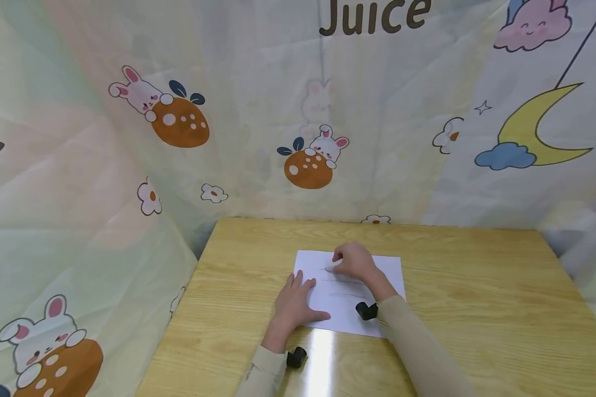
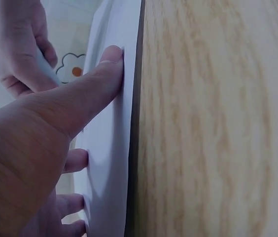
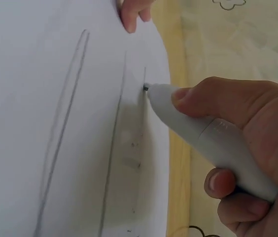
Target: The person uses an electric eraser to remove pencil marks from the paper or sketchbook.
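A white sheet of paper lies on the wooden table. My left hand rests spread on its left side; in the left wrist view the thumb presses near the paper's edge. My right hand grips a thick white pen-shaped electric eraser. Its small dark tip touches a faint pencil line near the paper's far edge. Below the tip that line is smudged, with dark crumbs on it. Other pencil lines run across the sheet, one of them doubled.
The wooden table extends on both sides of the paper. A printed cloth with rabbits and flowers hangs behind the table and at its left. A black wrist camera sits at the right cuff, another black camera at the left.
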A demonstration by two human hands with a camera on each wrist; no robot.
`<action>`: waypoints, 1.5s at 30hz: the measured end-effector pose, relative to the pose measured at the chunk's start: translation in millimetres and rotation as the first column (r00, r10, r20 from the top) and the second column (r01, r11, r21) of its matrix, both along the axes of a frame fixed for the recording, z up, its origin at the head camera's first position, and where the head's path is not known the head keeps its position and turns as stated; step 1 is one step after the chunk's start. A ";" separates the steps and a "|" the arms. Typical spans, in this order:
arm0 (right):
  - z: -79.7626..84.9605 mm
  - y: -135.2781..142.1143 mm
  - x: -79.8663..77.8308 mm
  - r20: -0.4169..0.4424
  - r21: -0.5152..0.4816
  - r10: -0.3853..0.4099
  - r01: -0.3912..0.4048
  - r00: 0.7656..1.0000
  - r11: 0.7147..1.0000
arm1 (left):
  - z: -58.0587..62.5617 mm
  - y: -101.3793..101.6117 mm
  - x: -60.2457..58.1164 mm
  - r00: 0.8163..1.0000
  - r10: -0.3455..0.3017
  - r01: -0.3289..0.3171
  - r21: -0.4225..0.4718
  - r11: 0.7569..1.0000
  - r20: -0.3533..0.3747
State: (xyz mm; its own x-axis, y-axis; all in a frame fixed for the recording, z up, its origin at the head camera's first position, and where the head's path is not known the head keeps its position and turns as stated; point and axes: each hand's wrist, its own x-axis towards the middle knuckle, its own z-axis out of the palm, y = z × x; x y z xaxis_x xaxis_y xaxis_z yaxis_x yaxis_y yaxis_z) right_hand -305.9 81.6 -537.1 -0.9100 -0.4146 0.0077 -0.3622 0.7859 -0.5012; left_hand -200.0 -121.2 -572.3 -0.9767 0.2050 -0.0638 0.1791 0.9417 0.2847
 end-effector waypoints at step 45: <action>5.2 -8.9 -1.8 0.006 0.065 0.031 -0.031 1.000 0.997 | -2.7 -1.0 -0.7 1.000 0.004 -0.004 -0.042 0.999 0.003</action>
